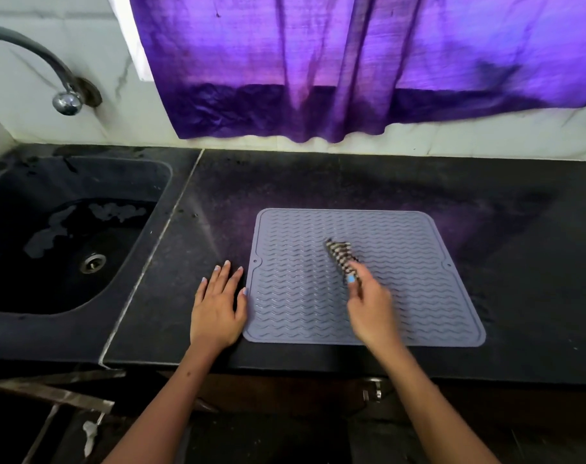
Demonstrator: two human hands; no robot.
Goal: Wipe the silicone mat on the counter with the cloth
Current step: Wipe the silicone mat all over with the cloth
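Nearest the camera, two bare forearms reach over the front edge of the dark speckled stone counter (351, 182). On it lies the task's thing, a square grey silicone mat with wavy ridges (418, 262), flat and near the front edge, right of the black sink (151, 202).

Over the mat's middle, the right hand (371, 309) pinches a small bunched cloth with dark and pale stripes (340, 257); its grip is narrow and closed on the cloth's near end. Slight blur there suggests a stroke under way. Beside the mat, the left hand (218, 306) lies spread and flat on the counter, its thumb touching the mat's left edge and holding nothing.

Risks, as I judge them: the left hand barely anchors the mat, so a hard stroke could slide or buckle it. Bunched so tightly, the cloth may skip over the grooves and leave the corners unwiped. A loose pinch could drop it.
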